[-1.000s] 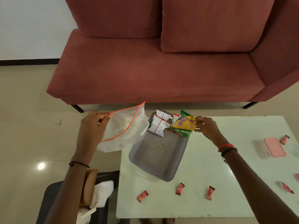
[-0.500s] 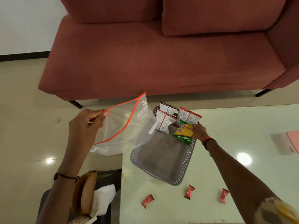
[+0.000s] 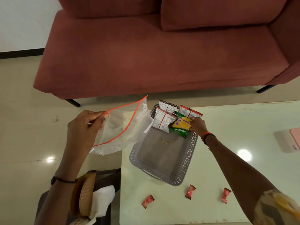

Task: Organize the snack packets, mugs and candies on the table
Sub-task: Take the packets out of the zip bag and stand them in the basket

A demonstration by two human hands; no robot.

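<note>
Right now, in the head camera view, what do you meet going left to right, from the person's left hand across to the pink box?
Left hand → clear plastic zip bag with orange seal → yellow-and-green snack packet → right hand → pink rectangular box.

Glossy table [image 3: 227, 127], perforated plastic basket [image 3: 186, 168]

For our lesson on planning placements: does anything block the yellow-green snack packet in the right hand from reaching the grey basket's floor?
Nothing visible does. The right hand holds the yellow-green packet at the far end of the grey basket. The white-red packets lean beside and behind it, and the basket floor nearer the camera holds only a small crumb.
</note>
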